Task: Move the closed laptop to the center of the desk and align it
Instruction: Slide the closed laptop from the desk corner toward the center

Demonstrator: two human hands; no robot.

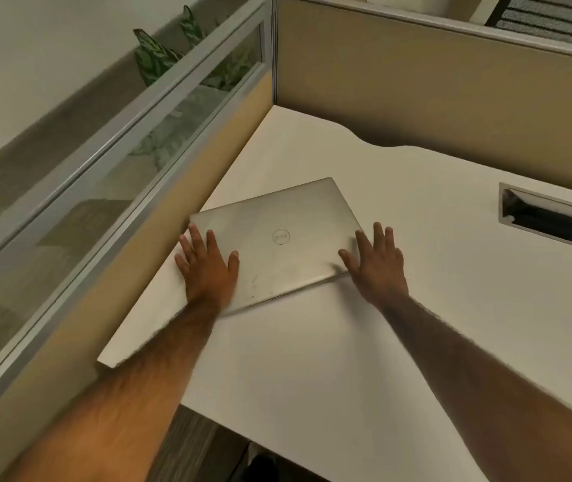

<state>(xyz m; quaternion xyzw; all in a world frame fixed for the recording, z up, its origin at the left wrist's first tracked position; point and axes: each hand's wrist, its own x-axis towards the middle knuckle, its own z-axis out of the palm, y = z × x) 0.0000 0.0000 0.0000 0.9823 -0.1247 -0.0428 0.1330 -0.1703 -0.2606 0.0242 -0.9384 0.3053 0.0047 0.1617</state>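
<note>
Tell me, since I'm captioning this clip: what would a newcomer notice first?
A closed silver laptop lies skewed on the white desk, close to the left partition. The left hand rests spread on its near-left corner, and the right hand lies spread at its right edge. Green leaves show behind the partition's glass.

The closed laptop (277, 238) lies flat on the desk (399, 307), toward its left side, near the left partition (159, 245) and skewed to the desk's edges. The left hand (206, 269) rests on the laptop's near-left corner; the right hand (376, 266) sits at its near-right corner. A cable slot (556, 220) is set into the desk well to the right. The back partition (434, 92) stands behind the desk. Plants (159, 53) stand beyond the left partition.
</note>
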